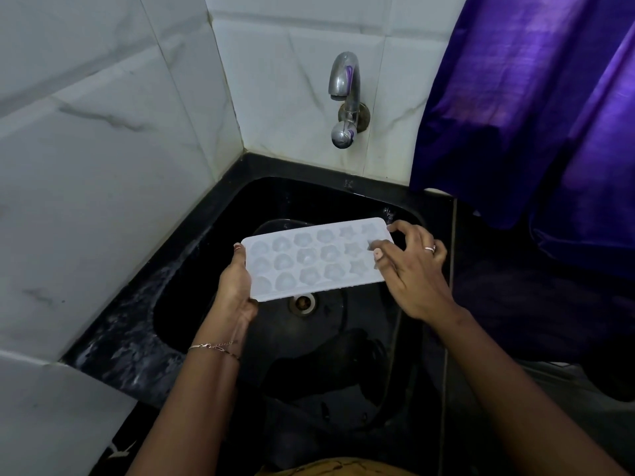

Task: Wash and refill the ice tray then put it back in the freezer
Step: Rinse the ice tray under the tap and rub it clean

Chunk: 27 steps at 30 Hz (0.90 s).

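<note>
The left hand [237, 286] grips the ice tray [318, 257] by its left end; the right hand [414, 269] pinches its right end, thumb on top; the tray is held level over the black sink [192, 286], below the tap [345, 97].

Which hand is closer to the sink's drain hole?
Left. The left hand grips the ice tray's near-left end, its palm just left of the drain in the picture. The right hand holds the tray's far-right end, farther off to the drain's right.
</note>
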Each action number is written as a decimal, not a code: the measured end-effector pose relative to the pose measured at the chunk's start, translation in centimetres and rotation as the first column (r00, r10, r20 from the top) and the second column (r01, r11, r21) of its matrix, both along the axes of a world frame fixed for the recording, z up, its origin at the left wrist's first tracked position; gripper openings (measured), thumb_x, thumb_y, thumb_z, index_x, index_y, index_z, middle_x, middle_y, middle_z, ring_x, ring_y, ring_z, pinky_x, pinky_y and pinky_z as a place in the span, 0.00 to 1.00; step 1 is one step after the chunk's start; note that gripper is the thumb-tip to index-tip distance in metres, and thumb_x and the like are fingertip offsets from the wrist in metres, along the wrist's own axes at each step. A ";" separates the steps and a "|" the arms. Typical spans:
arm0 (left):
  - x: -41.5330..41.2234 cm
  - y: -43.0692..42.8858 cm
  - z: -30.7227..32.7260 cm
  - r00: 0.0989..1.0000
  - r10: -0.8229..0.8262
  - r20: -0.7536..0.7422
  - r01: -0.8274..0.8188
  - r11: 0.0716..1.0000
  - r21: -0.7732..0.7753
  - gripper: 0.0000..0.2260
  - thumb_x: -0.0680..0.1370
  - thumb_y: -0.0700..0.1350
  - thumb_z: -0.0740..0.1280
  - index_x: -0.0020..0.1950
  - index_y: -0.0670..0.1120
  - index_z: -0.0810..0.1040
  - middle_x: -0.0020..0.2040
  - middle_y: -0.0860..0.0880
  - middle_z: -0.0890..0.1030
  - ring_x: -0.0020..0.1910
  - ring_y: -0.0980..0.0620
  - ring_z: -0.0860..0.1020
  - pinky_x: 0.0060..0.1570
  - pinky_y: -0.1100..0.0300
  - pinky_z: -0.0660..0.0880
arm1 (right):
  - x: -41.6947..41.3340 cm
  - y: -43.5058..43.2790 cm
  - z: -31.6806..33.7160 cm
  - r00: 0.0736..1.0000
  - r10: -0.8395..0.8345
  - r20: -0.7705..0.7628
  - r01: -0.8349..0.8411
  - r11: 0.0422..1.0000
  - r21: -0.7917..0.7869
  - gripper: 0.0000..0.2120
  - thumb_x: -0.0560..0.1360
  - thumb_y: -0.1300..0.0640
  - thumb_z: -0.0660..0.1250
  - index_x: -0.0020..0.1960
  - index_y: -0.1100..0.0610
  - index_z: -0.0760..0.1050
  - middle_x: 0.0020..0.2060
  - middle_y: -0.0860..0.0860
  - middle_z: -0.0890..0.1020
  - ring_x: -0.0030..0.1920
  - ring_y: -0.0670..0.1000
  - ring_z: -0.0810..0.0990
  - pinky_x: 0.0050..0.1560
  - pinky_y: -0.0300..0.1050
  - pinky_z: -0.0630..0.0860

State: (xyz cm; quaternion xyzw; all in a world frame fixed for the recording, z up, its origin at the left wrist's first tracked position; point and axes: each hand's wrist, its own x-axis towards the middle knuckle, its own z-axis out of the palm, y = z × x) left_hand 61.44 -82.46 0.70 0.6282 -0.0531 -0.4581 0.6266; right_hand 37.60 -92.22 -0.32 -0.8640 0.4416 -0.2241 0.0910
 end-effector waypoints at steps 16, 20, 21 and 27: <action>0.5 -0.1 0.7 1.000 -0.002 0.006 0.002 1.000 0.029 0.19 0.83 0.55 0.53 0.51 0.45 0.78 0.44 0.47 0.83 0.41 0.46 0.82 0.32 0.55 0.79 | 0.5 0.1 -0.2 0.995 -0.016 0.095 0.008 0.997 0.075 0.29 0.80 0.41 0.38 0.59 0.43 0.78 0.67 0.45 0.63 0.70 0.45 0.53 0.69 0.54 0.43; 0.3 0.0 0.8 1.000 -0.019 0.015 0.019 0.999 0.031 0.19 0.83 0.56 0.53 0.51 0.46 0.78 0.44 0.47 0.83 0.41 0.47 0.82 0.32 0.55 0.78 | 0.4 0.0 -0.7 0.993 -0.009 0.119 -0.003 0.994 0.107 0.32 0.79 0.38 0.36 0.58 0.44 0.78 0.63 0.45 0.65 0.69 0.46 0.55 0.69 0.53 0.42; 0.2 0.1 0.7 0.999 -0.026 0.018 0.025 0.999 0.035 0.19 0.83 0.56 0.53 0.52 0.46 0.78 0.44 0.47 0.83 0.41 0.46 0.82 0.34 0.54 0.77 | 0.4 0.1 -0.7 0.993 -0.013 0.119 -0.001 0.993 0.116 0.32 0.79 0.38 0.36 0.58 0.44 0.77 0.63 0.45 0.65 0.69 0.46 0.55 0.68 0.53 0.42; 0.4 0.2 0.1 0.998 -0.028 0.050 0.026 0.999 0.048 0.18 0.83 0.56 0.53 0.48 0.48 0.78 0.42 0.48 0.83 0.41 0.47 0.82 0.37 0.53 0.77 | 1.0 0.8 0.5 0.996 0.038 0.084 -0.045 0.996 0.083 0.26 0.79 0.38 0.37 0.60 0.44 0.71 0.66 0.45 0.62 0.69 0.44 0.54 0.65 0.47 0.42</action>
